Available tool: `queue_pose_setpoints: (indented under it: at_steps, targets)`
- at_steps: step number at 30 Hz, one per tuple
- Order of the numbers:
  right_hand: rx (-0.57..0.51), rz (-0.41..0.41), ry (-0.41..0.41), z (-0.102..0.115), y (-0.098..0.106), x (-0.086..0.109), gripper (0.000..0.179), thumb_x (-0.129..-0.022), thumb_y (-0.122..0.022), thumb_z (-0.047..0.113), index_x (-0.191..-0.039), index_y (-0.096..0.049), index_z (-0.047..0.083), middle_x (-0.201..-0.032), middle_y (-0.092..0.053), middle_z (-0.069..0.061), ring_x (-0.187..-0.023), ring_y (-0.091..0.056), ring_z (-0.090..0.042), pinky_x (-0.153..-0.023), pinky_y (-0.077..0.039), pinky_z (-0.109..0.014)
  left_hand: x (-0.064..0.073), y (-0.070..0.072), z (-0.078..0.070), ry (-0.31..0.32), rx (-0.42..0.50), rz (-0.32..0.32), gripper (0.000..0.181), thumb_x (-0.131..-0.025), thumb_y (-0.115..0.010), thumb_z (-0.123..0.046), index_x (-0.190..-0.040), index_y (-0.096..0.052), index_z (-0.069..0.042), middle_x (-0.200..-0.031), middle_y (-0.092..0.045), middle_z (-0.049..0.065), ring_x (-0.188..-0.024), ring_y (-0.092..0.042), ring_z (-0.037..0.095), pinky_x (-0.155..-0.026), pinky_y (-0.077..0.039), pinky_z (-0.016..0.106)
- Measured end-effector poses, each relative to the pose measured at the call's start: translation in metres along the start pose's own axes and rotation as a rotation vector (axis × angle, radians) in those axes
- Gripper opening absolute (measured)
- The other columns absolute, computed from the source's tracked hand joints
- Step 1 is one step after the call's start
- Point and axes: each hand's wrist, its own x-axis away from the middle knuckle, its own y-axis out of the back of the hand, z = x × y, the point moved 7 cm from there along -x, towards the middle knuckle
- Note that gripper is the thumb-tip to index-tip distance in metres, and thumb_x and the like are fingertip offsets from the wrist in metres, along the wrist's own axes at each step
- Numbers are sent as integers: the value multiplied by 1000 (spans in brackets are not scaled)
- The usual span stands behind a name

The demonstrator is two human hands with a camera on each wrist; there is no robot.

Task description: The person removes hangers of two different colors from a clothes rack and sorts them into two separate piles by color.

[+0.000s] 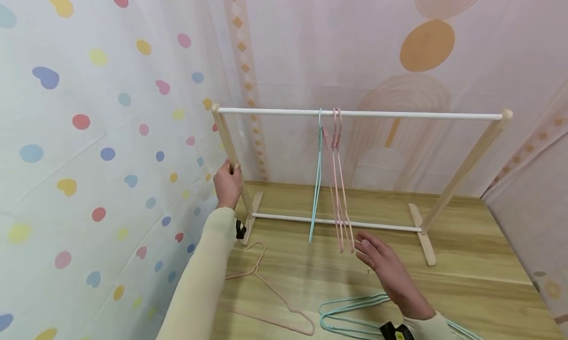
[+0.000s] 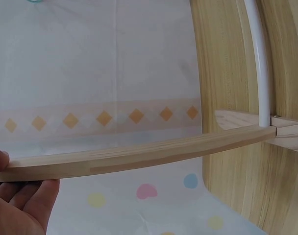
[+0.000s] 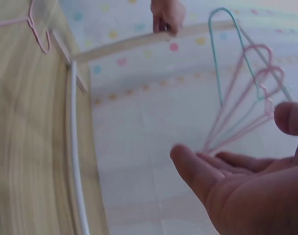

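Note:
My left hand [image 1: 228,186] grips the left wooden post [image 1: 225,135] of a small clothes rack, about midway down; in the left wrist view, thumb and fingers lie on opposite sides of it. From the rack's white top rail [image 1: 421,115] hang a light blue hanger [image 1: 317,182] and pink hangers [image 1: 346,197], close together near the middle. Beside the pink hangers' lower ends is my right hand [image 1: 390,273], its fingers extended and holding nothing. In the right wrist view the fingers [image 3: 193,169] overlap the hangers; whether they touch I cannot tell.
A pink hanger [image 1: 277,293] lies flat on the wooden surface at front left. Several turquoise hangers [image 1: 348,303] lie under and beside my right forearm. The rack's lower white bar [image 1: 377,225] joins its two feet. Patterned curtains [image 1: 146,103] stand behind and at both sides.

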Motion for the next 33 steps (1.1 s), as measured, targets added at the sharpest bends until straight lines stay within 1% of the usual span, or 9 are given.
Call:
queue_pose_setpoints:
  at_steps: [5, 9, 11, 14, 17, 19, 21, 26, 33]
  targets:
    - [-107, -43, 15, -6, -7, -12, 64, -105, -45, 31, -148, -21, -9, -151, -27, -25, -137, -32, -33, -104, -35, -36, 4, -1, 3, 7, -8, 5, 26, -102, -53, -18, -84, -59, -1, -74, -59, 17, -59, -52, 28, -55, -42, 39]
    - [-143, -57, 54, 0, -14, -20, 66, -104, -45, 37, -148, -23, -8, -150, -30, -25, -138, -32, -32, -108, -29, -40, 6, -1, 2, 9, -14, 7, 27, -102, -52, -18, -81, -56, -1, -73, -58, 17, -58, -52, 28, -54, -42, 38]
    - [-171, -77, 76, 5, -18, -24, 66, -104, -46, 37, -147, -25, -9, -148, -33, -27, -136, -34, -32, -107, -32, -39, 5, -1, 1, 6, -15, 2, 28, -102, -52, -18, -80, -55, -1, -73, -58, 17, -57, -51, 28, -54, -41, 39]
    - [-208, -105, 107, 13, -25, -29, 61, -104, -46, 35, -141, -33, -11, -139, -41, -30, -126, -46, -31, -95, -44, -31, 3, 0, 1, 3, -14, -6, 26, -102, -53, -17, -82, -58, -1, -74, -60, 17, -58, -53, 28, -54, -42, 38]
    - [-216, -128, 134, 21, -30, -34, 53, -105, -46, 33, -136, -41, -11, -131, -46, -31, -116, -52, -30, -78, -45, -27, 2, -1, 1, 7, -13, -4, 25, -102, -53, -17, -84, -60, -1, -75, -61, 17, -59, -54, 28, -54, -43, 38]
    - [-197, -144, 138, 26, -33, -35, 50, -105, -46, 31, -135, -43, -8, -131, -47, -28, -113, -54, -28, -79, -46, -27, 1, -1, 0, 11, -14, 1, 26, -102, -53, -18, -85, -60, 0, -76, -61, 18, -59, -54, 29, -54, -43, 39]
    - [-179, -169, 126, 29, -34, -37, 48, -104, -50, 27, -137, -43, -6, -132, -49, -26, -116, -54, -27, -86, -47, -29, 1, -1, 0, 14, -12, 4, 27, -102, -52, -19, -86, -60, 0, -77, -61, 18, -60, -54, 29, -55, -44, 39]
    - [-116, -239, 98, 34, -35, -35, 45, -101, -54, 12, -142, -41, -2, -133, -52, -20, -115, -57, -22, -96, -45, -38, -1, 0, -1, 3, -5, -11, 26, -102, -52, -19, -89, -62, 1, -77, -61, 19, -62, -57, 30, -55, -45, 40]
    - [-97, -290, 203, 38, -32, -26, 42, -105, -41, 5, -146, -37, -2, -143, -41, -17, -129, -45, -33, -102, -38, -35, -1, 0, -1, 2, -17, -8, 26, -102, -52, -19, -87, -60, 0, -75, -60, 18, -61, -56, 31, -55, -45, 40]
